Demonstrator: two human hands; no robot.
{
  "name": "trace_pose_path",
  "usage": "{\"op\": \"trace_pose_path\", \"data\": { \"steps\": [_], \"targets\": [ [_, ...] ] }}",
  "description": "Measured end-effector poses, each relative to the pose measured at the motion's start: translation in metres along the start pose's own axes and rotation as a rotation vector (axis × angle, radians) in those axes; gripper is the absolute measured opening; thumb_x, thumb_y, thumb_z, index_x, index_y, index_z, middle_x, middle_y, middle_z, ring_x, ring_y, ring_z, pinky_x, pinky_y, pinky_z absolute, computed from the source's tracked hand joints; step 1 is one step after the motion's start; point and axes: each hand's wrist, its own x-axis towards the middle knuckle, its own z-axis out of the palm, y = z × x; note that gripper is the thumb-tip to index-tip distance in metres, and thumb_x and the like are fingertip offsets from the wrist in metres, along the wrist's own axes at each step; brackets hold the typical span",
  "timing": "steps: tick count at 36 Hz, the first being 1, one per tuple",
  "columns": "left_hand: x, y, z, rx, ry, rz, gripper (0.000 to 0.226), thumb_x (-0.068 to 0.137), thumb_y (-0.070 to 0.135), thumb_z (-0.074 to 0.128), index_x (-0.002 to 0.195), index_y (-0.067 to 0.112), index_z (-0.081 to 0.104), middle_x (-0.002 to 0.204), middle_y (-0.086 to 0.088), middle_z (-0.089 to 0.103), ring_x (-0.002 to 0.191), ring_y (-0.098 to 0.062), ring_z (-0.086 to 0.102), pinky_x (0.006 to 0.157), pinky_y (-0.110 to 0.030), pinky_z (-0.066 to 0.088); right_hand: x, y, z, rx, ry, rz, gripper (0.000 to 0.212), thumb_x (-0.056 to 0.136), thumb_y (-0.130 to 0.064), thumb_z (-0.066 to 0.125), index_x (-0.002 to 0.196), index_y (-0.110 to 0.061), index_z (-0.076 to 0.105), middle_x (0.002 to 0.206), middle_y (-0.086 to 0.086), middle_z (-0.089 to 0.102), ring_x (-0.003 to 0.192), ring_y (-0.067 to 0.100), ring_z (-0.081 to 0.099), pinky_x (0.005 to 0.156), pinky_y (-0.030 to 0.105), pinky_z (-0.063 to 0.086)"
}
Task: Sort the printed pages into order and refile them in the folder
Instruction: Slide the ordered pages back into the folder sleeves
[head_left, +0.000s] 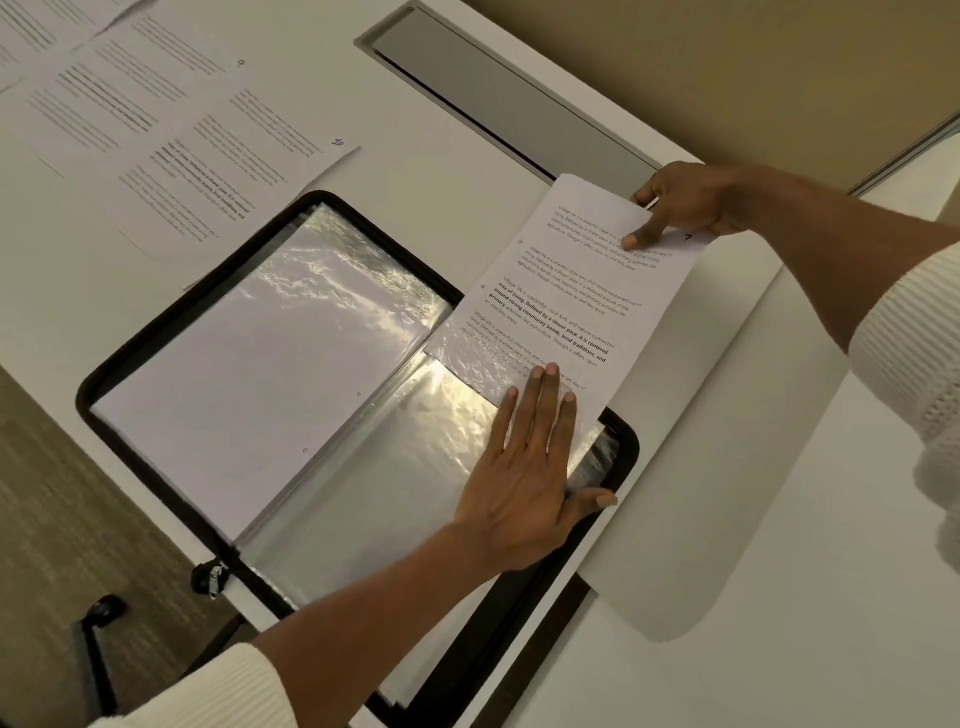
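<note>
An open black zip folder (156, 338) lies on the white table, its clear plastic sleeves (395, 467) glinting. A printed page (571, 291) sticks out of the right-hand sleeve, its lower end inside the plastic. My left hand (524, 467) lies flat on that sleeve, fingers straight and fingertips over the page's lower edge. My right hand (680, 205) pinches the page's far corner, near a handwritten number. The left half of the folder holds a filled sleeve (249, 364) showing a blank white sheet.
Several loose printed pages (171, 135) lie spread on the table beyond the folder, at the upper left. A grey cable hatch (498, 98) is set into the table top behind the page. The table edge (47, 384) and carpet run along the lower left, with a dark chair base (98, 618).
</note>
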Motion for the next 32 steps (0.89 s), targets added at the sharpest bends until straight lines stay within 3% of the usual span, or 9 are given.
{"op": "trace_pose_path", "data": {
  "steps": [3, 5, 7, 9, 13, 17, 21, 27, 32],
  "targets": [
    [0.014, -0.004, -0.005, -0.017, 0.040, -0.050, 0.077, 0.110, 0.061, 0.021, 0.164, 0.007, 0.028, 0.175, -0.021, -0.002, 0.163, -0.033, -0.010, 0.131, -0.055, 0.005, 0.006, 0.005, 0.001, 0.001, -0.032, -0.021, 0.033, 0.081, -0.011, 0.088, 0.113, -0.010, 0.078, 0.109, 0.007, 0.080, 0.095, 0.025, 0.078, 0.080, 0.038, 0.065],
    [0.022, -0.010, -0.008, 0.002, 0.104, -0.025, 0.056, 0.111, 0.045, 0.036, 0.152, 0.008, 0.047, 0.170, -0.023, 0.024, 0.161, -0.038, 0.014, 0.129, -0.056, 0.016, 0.009, 0.006, 0.004, -0.005, -0.077, -0.024, 0.038, 0.080, -0.010, 0.088, 0.116, -0.008, 0.077, 0.114, 0.007, 0.079, 0.104, 0.027, 0.076, 0.097, 0.044, 0.060],
    [0.030, -0.019, -0.010, 0.009, 0.162, 0.036, 0.039, 0.104, 0.036, 0.055, 0.132, 0.010, 0.062, 0.154, -0.019, 0.047, 0.146, -0.038, 0.040, 0.123, -0.054, 0.030, 0.011, 0.005, 0.008, -0.006, -0.101, -0.021, 0.041, 0.080, -0.010, 0.087, 0.120, -0.008, 0.076, 0.114, 0.005, 0.079, 0.109, 0.028, 0.075, 0.103, 0.048, 0.056],
    [0.036, -0.026, -0.012, 0.031, 0.171, 0.074, 0.033, 0.096, 0.039, 0.066, 0.116, 0.012, 0.070, 0.137, -0.012, 0.057, 0.131, -0.033, 0.050, 0.114, -0.050, 0.038, 0.010, 0.002, 0.012, -0.007, -0.107, -0.018, 0.042, 0.081, -0.010, 0.086, 0.122, -0.008, 0.075, 0.113, 0.003, 0.080, 0.109, 0.026, 0.074, 0.103, 0.047, 0.056],
    [0.045, -0.029, -0.016, -0.014, 0.129, 0.045, 0.035, 0.086, 0.048, 0.075, 0.100, 0.017, 0.072, 0.117, -0.005, 0.058, 0.115, -0.026, 0.050, 0.101, -0.045, 0.043, 0.010, -0.003, 0.021, -0.055, -0.140, -0.012, 0.045, 0.083, -0.011, 0.085, 0.127, -0.009, 0.073, 0.114, 0.001, 0.079, 0.111, 0.029, 0.072, 0.103, 0.049, 0.055],
    [0.051, -0.021, -0.019, -0.092, 0.086, -0.039, 0.026, 0.081, 0.040, 0.081, 0.092, 0.020, 0.070, 0.111, -0.002, 0.060, 0.113, -0.024, 0.050, 0.100, -0.045, 0.042, 0.010, -0.006, 0.026, -0.077, -0.182, -0.002, 0.044, 0.081, -0.006, 0.086, 0.123, -0.007, 0.074, 0.113, 0.004, 0.079, 0.109, 0.029, 0.074, 0.101, 0.050, 0.057],
    [0.055, -0.014, -0.020, -0.189, 0.070, -0.121, 0.026, 0.082, 0.036, 0.081, 0.097, 0.021, 0.067, 0.107, 0.002, 0.063, 0.110, -0.021, 0.050, 0.100, -0.041, 0.037, 0.009, -0.006, 0.030, -0.090, -0.210, -0.015, 0.040, 0.078, -0.003, 0.086, 0.116, -0.006, 0.075, 0.112, 0.006, 0.079, 0.105, 0.027, 0.076, 0.096, 0.048, 0.059],
    [0.057, -0.006, -0.026, -0.218, 0.028, -0.124, 0.046, 0.079, 0.031, 0.083, 0.113, 0.019, 0.056, 0.091, 0.006, 0.067, 0.100, -0.018, 0.058, 0.103, -0.038, 0.033, 0.006, -0.007, 0.032, -0.136, -0.257, -0.011, 0.034, 0.081, -0.001, 0.084, 0.113, -0.004, 0.074, 0.110, 0.008, 0.080, 0.101, 0.027, 0.077, 0.092, 0.045, 0.060],
    [0.062, 0.005, -0.031, -0.159, -0.013, -0.081, 0.060, 0.078, 0.026, 0.084, 0.128, 0.019, 0.052, 0.104, 0.001, 0.068, 0.110, -0.022, 0.056, 0.108, -0.042, 0.034, 0.003, -0.011, 0.039, -0.175, -0.285, -0.018, 0.032, 0.081, -0.003, 0.085, 0.111, -0.005, 0.074, 0.109, 0.007, 0.080, 0.099, 0.025, 0.078, 0.087, 0.041, 0.061]
  ]
}}
